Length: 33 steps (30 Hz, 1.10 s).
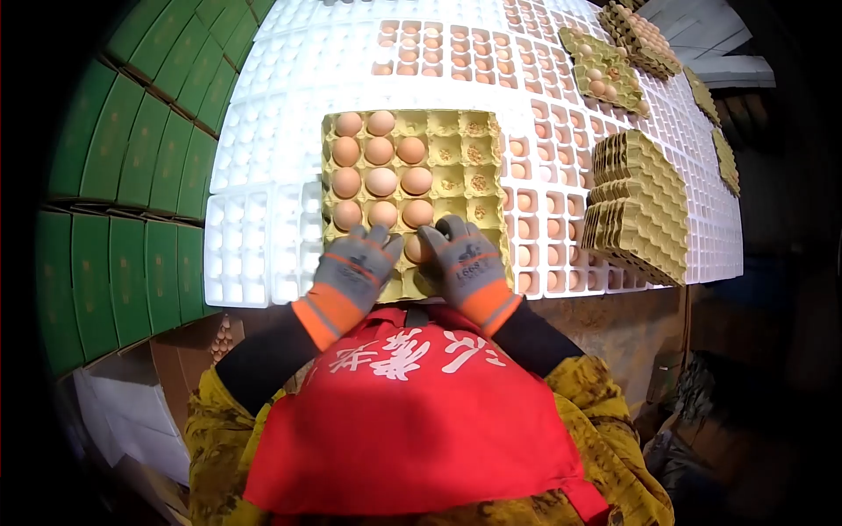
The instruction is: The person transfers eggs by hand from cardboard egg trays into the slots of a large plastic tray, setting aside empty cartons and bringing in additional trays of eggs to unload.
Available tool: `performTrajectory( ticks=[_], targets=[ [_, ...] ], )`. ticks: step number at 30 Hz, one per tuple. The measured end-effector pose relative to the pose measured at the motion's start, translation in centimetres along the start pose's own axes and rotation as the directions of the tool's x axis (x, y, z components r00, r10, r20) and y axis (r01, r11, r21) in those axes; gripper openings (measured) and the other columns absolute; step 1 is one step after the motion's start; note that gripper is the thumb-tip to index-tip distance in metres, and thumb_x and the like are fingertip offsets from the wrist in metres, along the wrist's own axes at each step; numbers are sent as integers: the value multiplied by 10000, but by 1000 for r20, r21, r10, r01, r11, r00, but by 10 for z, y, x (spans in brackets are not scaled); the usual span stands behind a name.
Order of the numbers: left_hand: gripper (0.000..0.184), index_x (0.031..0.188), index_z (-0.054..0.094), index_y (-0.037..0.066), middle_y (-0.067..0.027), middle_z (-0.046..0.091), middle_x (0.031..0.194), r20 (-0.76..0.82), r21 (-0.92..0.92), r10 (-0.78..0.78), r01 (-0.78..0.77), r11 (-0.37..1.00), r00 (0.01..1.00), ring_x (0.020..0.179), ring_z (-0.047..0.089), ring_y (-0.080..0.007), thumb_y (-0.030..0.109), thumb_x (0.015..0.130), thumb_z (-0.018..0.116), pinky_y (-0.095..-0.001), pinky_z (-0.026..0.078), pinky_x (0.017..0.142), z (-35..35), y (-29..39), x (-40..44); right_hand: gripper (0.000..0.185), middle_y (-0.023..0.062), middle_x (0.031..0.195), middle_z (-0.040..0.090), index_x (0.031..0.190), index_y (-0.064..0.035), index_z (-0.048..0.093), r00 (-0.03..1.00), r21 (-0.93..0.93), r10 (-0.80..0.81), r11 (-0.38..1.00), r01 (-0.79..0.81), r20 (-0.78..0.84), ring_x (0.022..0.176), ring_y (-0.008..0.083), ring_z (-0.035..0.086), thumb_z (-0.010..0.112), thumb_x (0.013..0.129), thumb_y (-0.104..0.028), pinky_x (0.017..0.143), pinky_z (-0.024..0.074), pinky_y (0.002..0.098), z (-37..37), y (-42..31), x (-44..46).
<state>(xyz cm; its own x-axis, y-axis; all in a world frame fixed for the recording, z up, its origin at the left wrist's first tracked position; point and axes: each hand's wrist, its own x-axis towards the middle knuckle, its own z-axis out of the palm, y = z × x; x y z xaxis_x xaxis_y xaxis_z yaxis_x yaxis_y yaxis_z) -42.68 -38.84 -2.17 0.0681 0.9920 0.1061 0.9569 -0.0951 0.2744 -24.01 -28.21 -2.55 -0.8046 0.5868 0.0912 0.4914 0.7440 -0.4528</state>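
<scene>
A yellow-green pulp egg tray (447, 123) lies in front of me on white foam trays. Several brown eggs (381, 181) fill cups in its left and middle columns; the right-hand cups hold none. Both hands wear grey gloves with orange cuffs. My left hand (361, 263) bends over the tray's near left corner, fingers curled down just below the nearest row of eggs; what lies under them is hidden. My right hand (465, 261) is closed at the near edge, its fingertips against a single egg (416, 249) between the two hands.
White foam trays (241, 237) cover the table, with eggs in many cups to the right. A stack of pulp trays (636, 206) stands at the right. Beyond it lie a pulp tray with eggs (601, 74) and stacked egg-filled trays (645, 39). Green boxes (132, 149) line the left.
</scene>
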Motion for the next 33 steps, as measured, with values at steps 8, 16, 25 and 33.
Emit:
performTrajectory(
  ticks=[8,16,25,33],
  targets=[
    [391,1180,640,187,-138,586,1157,-164,-24,-110,107,994,980,900,651,-319,169,795,708,-417,554,719,-22,-18,10,542,91,1176,623,1371,-33,537,936,947,257,147,-284,241,862,174,691,650,844,-89,717,569,300,-41,30,10],
    [484,1222,627,180,-126,494,1372,197,309,-167,101,946,966,1087,610,-295,294,773,768,-415,565,747,-8,-24,41,397,163,1338,490,1139,-165,644,993,-246,-11,968,39,113,973,337,636,754,781,-298,792,544,447,-13,6,53],
    [459,1135,723,140,-168,594,1277,25,-454,-289,269,850,957,1093,662,-328,250,708,851,-394,560,905,-75,-81,114,470,141,1152,607,1129,-73,677,981,489,150,869,-72,-122,1058,284,643,857,728,-237,942,533,389,-77,117,138],
    [434,1203,660,166,-119,545,1305,154,-62,-199,211,976,968,1067,643,-313,407,849,726,-424,520,904,67,-175,328,480,110,1298,588,1129,-180,690,957,-31,286,957,-288,-56,1038,316,667,806,750,-449,872,544,417,14,242,267]
  ],
)
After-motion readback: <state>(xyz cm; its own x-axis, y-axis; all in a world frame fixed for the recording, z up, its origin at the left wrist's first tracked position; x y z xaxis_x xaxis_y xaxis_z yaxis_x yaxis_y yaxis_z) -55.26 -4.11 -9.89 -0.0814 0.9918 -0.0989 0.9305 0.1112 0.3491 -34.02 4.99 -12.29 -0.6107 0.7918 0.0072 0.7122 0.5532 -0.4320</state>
